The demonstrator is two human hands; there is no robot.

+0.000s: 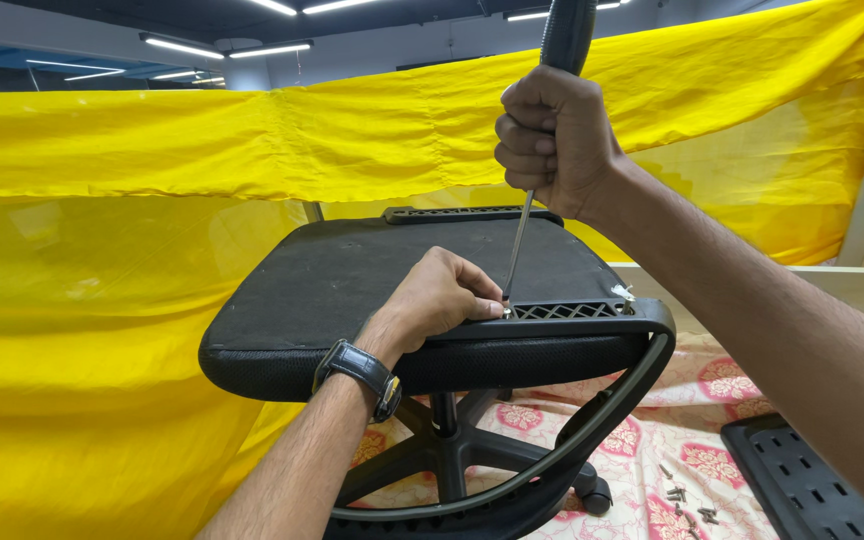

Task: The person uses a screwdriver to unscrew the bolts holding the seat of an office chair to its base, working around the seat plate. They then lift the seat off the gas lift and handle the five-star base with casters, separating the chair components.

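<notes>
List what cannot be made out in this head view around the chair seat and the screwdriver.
- Screwdriver tip and any screw: hidden by the left hand fingers, on the seat.
- Screwdriver handle top: cut off by the upper edge, above the right hand.
- Small loose parts on the floral cloth: too small to identify.
- Black perforated panel: cut off at the lower right corner.

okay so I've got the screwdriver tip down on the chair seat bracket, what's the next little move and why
Probably turn the screwdriver with steady downward pressure. Its shaft stands nearly upright, the tip meeting the latticed bracket at the seat edge, right beside the left hand fingertips steadying that spot. The right hand already grips the handle firmly. Whether the tip sits fully in a screw head can't be seen, so check first.
</notes>
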